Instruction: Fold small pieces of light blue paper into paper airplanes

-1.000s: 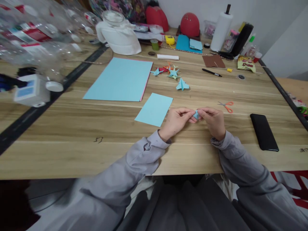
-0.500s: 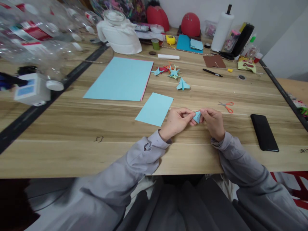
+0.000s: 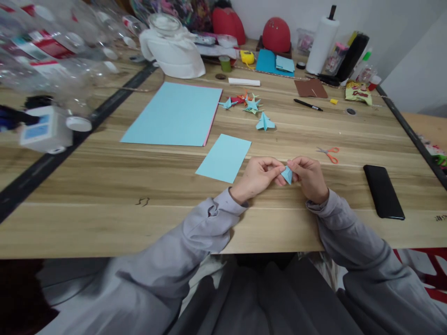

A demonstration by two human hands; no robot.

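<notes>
At a wood-grained table [image 3: 104, 223] by pale walls [image 3: 251, 18], left hand [image 3: 258, 176] and right hand [image 3: 308, 178] pinch seemingly folded blue paper [image 3: 287, 175].

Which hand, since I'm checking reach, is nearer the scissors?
Right. The right hand is just left of the scissors, slightly lower in the view; the left hand is farther left, across the folded paper.

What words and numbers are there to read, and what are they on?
No words or numbers read clearly.
Squiggle on the table: unclear.
Mark at the table's right edge: too small.
Yellow bag: print too small.
Bottle labels: too blurred.
Pen: print too tiny.
</notes>
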